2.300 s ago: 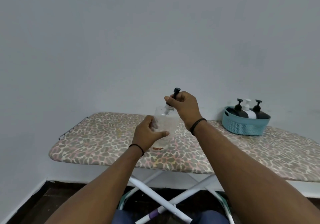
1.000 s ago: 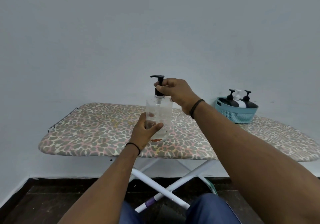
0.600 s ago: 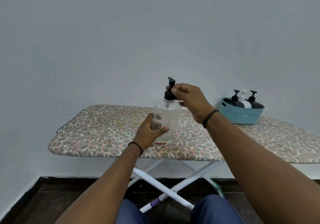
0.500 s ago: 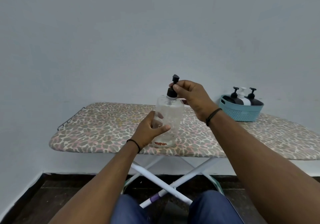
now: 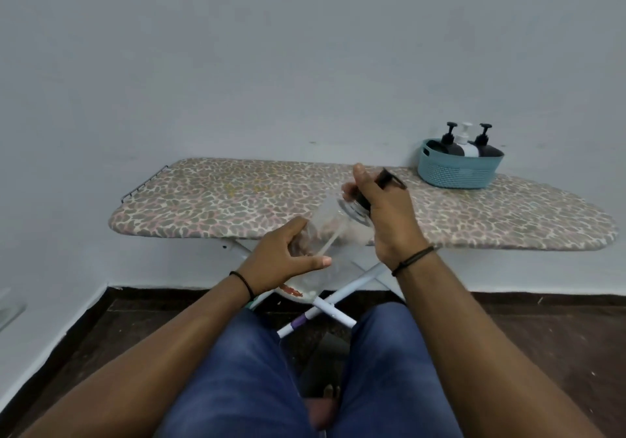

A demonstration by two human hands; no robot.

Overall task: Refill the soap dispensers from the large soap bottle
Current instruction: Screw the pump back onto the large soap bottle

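A clear plastic soap bottle [image 5: 333,234] with a black pump head [image 5: 386,180] is tilted in the air in front of the ironing board, its top pointing up and right. My left hand [image 5: 283,258] grips its lower body. My right hand [image 5: 382,210] is curled round the black pump collar at its neck. The bottle looks almost empty, with a thin tube visible inside. Three soap dispensers [image 5: 465,143], two black and one white, stand in a teal basket [image 5: 457,170] at the board's far right.
The ironing board [image 5: 237,200] has a leopard-pattern cover and white crossed legs [image 5: 342,297]. A grey wall stands right behind it. Below is dark floor, and my knees in blue jeans [image 5: 244,370] are at the bottom.
The bottle stood upright on the board before; now it is lifted off, tilted and held nearer to me. My right hand went from pinching the pump to wrapping round its collar. The view tilted down.
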